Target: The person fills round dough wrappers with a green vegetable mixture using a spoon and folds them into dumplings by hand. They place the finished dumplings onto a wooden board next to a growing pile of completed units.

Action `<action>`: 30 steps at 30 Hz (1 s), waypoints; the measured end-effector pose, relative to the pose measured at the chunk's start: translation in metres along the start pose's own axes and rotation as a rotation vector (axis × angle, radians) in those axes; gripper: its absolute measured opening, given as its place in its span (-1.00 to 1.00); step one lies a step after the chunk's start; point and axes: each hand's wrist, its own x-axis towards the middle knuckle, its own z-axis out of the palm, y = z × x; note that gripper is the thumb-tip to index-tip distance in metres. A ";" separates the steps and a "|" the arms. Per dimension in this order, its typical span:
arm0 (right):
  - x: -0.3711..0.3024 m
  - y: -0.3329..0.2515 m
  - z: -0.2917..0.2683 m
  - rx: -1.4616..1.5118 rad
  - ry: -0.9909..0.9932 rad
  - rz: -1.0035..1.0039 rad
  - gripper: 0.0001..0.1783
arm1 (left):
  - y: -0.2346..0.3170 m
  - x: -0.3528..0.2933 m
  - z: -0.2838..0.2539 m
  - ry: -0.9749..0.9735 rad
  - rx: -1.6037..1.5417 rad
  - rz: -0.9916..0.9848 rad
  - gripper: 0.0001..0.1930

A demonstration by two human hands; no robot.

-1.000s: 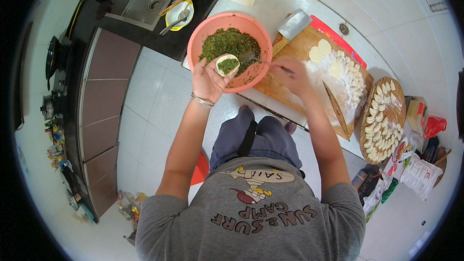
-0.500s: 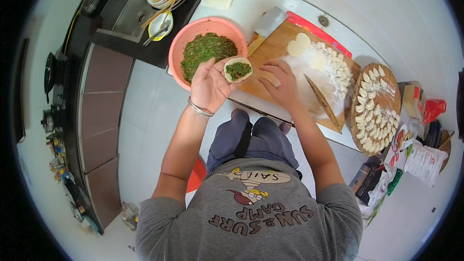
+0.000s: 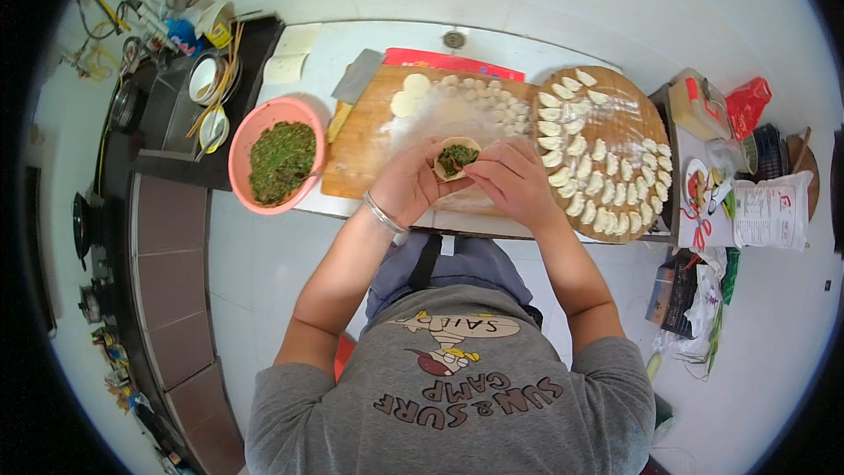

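Note:
My left hand (image 3: 406,183) cradles a round dumpling wrapper (image 3: 456,157) with dark green filling in its middle. My right hand (image 3: 512,179) touches the wrapper's right edge with its fingertips. Both hands hover over the floured wooden board (image 3: 369,145), where several flat wrappers and dough pieces (image 3: 457,98) lie. A pink bowl (image 3: 246,136) of green filling (image 3: 281,161) stands to the left of the board. A round wooden tray (image 3: 631,127) on the right carries several folded dumplings.
A cleaver (image 3: 353,88) lies at the board's far left corner, beside a red mat (image 3: 448,62). Bowls with chopsticks (image 3: 211,92) sit on the dark counter at left. A side table at right holds boxes, a red bag (image 3: 747,104) and a flour sack (image 3: 771,209).
My hands have drawn away from the pink bowl to over the board, carrying the filled wrapper. My right hand has come onto the wrapper. The view has shifted, so the bowl now lies further left.

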 end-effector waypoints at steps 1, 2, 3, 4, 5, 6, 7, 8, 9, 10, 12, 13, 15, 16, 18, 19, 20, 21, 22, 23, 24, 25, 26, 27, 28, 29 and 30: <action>-0.008 0.006 -0.014 -0.015 0.010 0.001 -0.79 | -0.010 0.008 0.009 -0.024 -0.032 -0.002 -0.68; -0.015 0.011 -0.027 -0.012 0.022 0.005 -0.79 | -0.018 0.015 0.022 -0.010 0.022 -0.017 -0.69; -0.024 0.015 -0.038 -0.008 0.031 0.009 -0.80 | -0.027 0.020 0.034 0.005 0.072 -0.033 -0.70; -0.031 0.019 -0.050 -0.004 0.040 0.012 -0.80 | -0.036 0.026 0.045 0.021 0.123 -0.047 -0.71; -0.038 0.023 -0.061 -0.001 0.036 0.029 -0.81 | -0.044 0.033 0.055 0.033 0.172 -0.047 -0.71; -0.047 0.026 -0.069 0.018 0.043 0.048 -0.82 | -0.053 0.037 0.064 0.050 0.220 -0.051 -0.72; -0.056 0.031 -0.075 0.037 0.049 0.066 -0.82 | -0.061 0.041 0.072 0.068 0.269 -0.054 -0.72; -0.064 0.035 -0.081 0.057 0.055 0.083 -0.83 | -0.070 0.045 0.079 0.062 0.325 -0.042 -0.72; -0.070 0.038 -0.086 0.084 0.043 0.112 -0.83 | -0.078 0.048 0.082 0.060 0.382 -0.030 -0.72; -0.075 0.041 -0.091 0.112 0.032 0.140 -0.84 | -0.085 0.050 0.086 0.059 0.440 -0.018 -0.72; -0.082 0.044 -0.099 0.159 0.038 0.191 -0.84 | -0.092 0.052 0.097 0.045 0.456 -0.024 -0.70; -0.084 0.043 -0.102 0.178 0.056 0.213 -0.84 | -0.094 0.053 0.101 0.037 0.465 -0.026 -0.68; -0.086 0.043 -0.108 0.201 0.076 0.245 -0.84 | -0.093 0.055 0.108 0.013 0.302 -0.034 -0.64; -0.087 0.043 -0.110 0.206 0.078 0.254 -0.84 | -0.093 0.055 0.110 0.000 0.219 -0.038 -0.62; -0.087 0.044 -0.114 0.230 0.088 0.287 -0.84 | -0.093 0.056 0.116 -0.003 0.256 -0.022 -0.58; -0.087 0.043 -0.115 0.250 0.095 0.311 -0.84 | -0.093 0.057 0.118 -0.006 0.274 -0.013 -0.56; -0.086 0.043 -0.115 0.270 0.102 0.335 -0.85 | -0.092 0.058 0.118 -0.005 0.312 -0.033 -0.56; -0.086 0.043 -0.117 0.289 0.077 0.374 -0.87 | -0.091 0.060 0.116 -0.006 0.346 -0.053 -0.56; -0.085 0.043 -0.119 0.308 0.052 0.412 -0.88 | -0.089 0.061 0.115 -0.007 0.380 -0.072 -0.56; -0.084 0.043 -0.120 0.328 0.027 0.450 -0.89 | -0.088 0.062 0.118 -0.018 0.388 -0.061 -0.56; -0.082 0.043 -0.122 0.346 0.010 0.470 -0.89 | -0.086 0.061 0.122 -0.027 0.396 -0.050 -0.56; -0.080 0.043 -0.123 0.363 -0.006 0.490 -0.90 | -0.085 0.061 0.124 -0.035 0.404 -0.038 -0.56; -0.078 0.043 -0.123 0.382 -0.023 0.509 -0.90 | -0.083 0.061 0.124 -0.031 0.414 -0.031 -0.56; -0.075 0.043 -0.123 0.384 -0.019 0.510 -0.90 | -0.081 0.060 0.124 -0.028 0.424 -0.023 -0.56; -0.073 0.043 -0.122 0.386 -0.015 0.510 -0.88 | -0.079 0.060 0.124 -0.024 0.434 -0.016 -0.56; -0.070 0.043 -0.121 0.388 -0.011 0.511 -0.86 | -0.077 0.060 0.121 -0.036 0.437 -0.029 -0.56; -0.067 0.042 -0.120 0.400 -0.031 0.553 -0.85 | -0.075 0.061 0.117 -0.047 0.440 -0.042 -0.56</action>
